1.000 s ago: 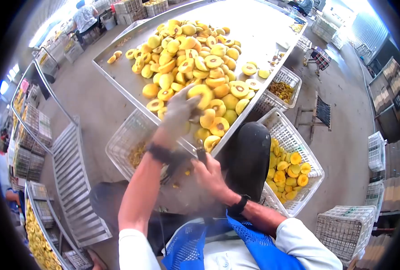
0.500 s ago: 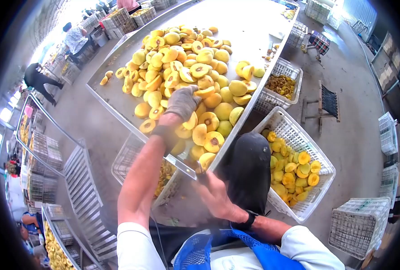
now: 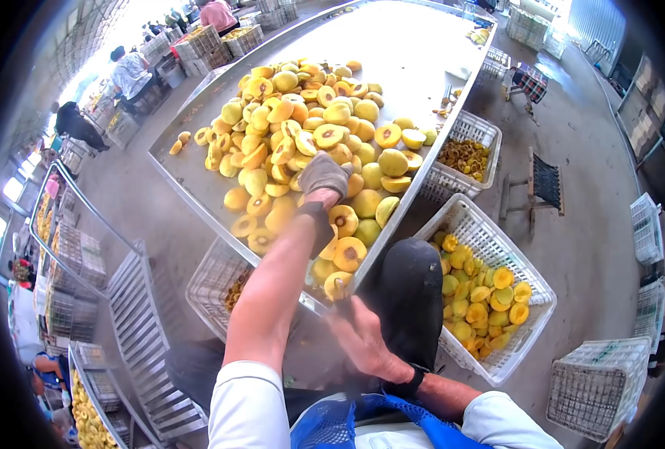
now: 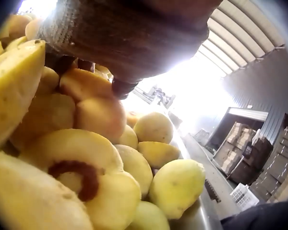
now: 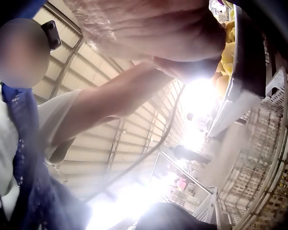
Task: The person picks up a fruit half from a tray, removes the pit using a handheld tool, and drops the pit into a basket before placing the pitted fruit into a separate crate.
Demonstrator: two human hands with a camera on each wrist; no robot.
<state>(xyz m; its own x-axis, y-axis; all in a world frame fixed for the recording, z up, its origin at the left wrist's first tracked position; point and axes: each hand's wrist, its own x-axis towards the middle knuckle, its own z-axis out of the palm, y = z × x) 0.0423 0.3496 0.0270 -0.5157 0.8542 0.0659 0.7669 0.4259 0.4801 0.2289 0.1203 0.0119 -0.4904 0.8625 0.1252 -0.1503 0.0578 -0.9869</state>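
Note:
Heaped on the metal tray table (image 3: 198, 191) are many yellow peach halves (image 3: 338, 114), some with brown-red pit marks. My left hand (image 3: 325, 179), in a grey-brown glove, is on the near side of this heap, fingers curled down. In the left wrist view its fingertips bend around an orange peach half (image 4: 86, 84), partly hidden by the glove. My bare right hand (image 3: 362, 340) grips a dark-handled tool (image 3: 340, 290) just off the tray's near corner. The tool's working end overlaps the nearest fruit and is unclear.
By my right knee stands a white crate (image 3: 531, 322) of hollowed peach halves. Another crate (image 3: 478, 179) behind it holds brown scraps. A third crate (image 3: 216, 288) sits under the tray's left edge. A slatted metal trolley (image 3: 149, 337) stands left; a small stool (image 3: 546, 179) stands right.
My left hand has come onto the heap and then shifted slightly right across it. My right hand stays near the tray corner with the tool. The head view has tilted a little.

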